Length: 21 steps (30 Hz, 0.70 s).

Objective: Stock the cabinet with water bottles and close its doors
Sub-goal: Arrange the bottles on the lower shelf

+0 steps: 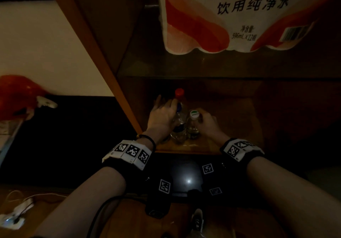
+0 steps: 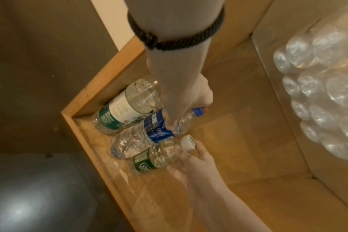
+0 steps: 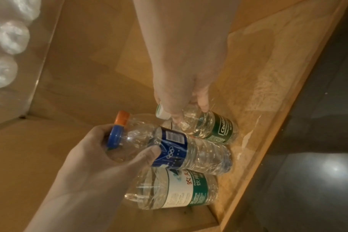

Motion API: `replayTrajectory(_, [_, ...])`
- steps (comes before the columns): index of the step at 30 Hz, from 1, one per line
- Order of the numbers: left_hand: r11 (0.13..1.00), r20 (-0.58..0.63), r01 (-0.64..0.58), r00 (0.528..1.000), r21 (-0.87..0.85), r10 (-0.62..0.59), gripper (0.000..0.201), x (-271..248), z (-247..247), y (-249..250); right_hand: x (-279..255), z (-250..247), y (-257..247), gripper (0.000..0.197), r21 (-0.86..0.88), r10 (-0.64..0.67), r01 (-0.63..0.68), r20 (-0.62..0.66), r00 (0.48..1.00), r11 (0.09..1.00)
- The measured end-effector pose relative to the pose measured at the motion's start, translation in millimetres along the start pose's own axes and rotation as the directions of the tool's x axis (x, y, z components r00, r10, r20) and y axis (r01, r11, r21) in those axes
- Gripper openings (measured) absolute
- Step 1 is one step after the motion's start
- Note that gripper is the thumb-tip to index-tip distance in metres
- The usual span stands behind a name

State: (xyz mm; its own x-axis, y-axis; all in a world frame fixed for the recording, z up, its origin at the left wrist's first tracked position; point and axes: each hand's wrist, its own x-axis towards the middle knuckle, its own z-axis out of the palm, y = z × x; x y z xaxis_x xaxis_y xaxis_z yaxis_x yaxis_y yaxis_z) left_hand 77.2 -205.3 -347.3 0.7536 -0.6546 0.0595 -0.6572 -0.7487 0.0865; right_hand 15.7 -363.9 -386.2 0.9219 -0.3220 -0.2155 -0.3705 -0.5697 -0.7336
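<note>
Three water bottles stand at the front left of the cabinet's bottom shelf [image 1: 234, 127]. My left hand [image 1: 166, 112] grips the blue-labelled, blue-capped bottle [image 1: 180, 127] near its neck; the left wrist view shows that hand [image 2: 189, 106] curled over this bottle [image 2: 149, 133]. My right hand [image 1: 208, 121] holds the small green-labelled bottle with a white cap [image 1: 193, 125] round its shoulder, as the right wrist view shows with hand [image 3: 185, 106] and bottle [image 3: 213, 127]. A larger bottle with an orange-red cap [image 1: 179, 92] and a white-and-green label [image 2: 125, 109] stands in the left corner, beside the blue one.
A shrink-wrapped pack of bottled water [image 1: 239, 16] sits on the glass shelf [image 1: 184, 66] above. The cabinet's left side panel [image 1: 103, 53] is close to my left hand. The shelf stretches bare to the right. A red object [image 1: 16, 94] and a power strip [image 1: 11, 219] lie at the left.
</note>
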Motion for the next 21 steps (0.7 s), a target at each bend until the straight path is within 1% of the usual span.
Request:
replayTrajectory(6, [1.000, 0.025, 0.009, 1.000, 0.024, -0.010, 0.069, -0.8, 0.2, -0.2, -1.5, 0.2, -2.1, 0.030, 0.012, 0.038, -0.038, 0.000, 0.999, 0.999])
replayTrajectory(11, [0.999, 0.099, -0.052, 0.994, 0.007, 0.051, 0.074, -0.6, -2.5, -5.0, -0.3, -0.6, -3.7, 0.034, -0.005, 0.081, -0.081, 0.029, 0.996, 0.997])
replayTrajectory(14, [0.998, 0.143, -0.060, 0.988, -0.007, 0.060, 0.079, 0.9, -5.8, -9.3, -1.5, -1.4, -3.6, 0.038, -0.016, 0.102, -0.101, 0.059, 0.993, 0.995])
replayTrajectory(19, [0.998, 0.131, -0.035, 0.991, -0.048, 0.041, 0.070, -0.5, -4.8, -11.1, -7.2, -4.4, -6.3, 0.046, -0.002, 0.130, -0.130, 0.094, 0.987, 0.992])
replayTrajectory(21, [0.998, 0.093, -0.030, 0.995, -0.058, 0.035, 0.068, -5.9, -3.7, -11.9, -16.0, -7.5, -8.3, 0.054, 0.020, 0.147, -0.150, 0.105, 0.983, 0.988])
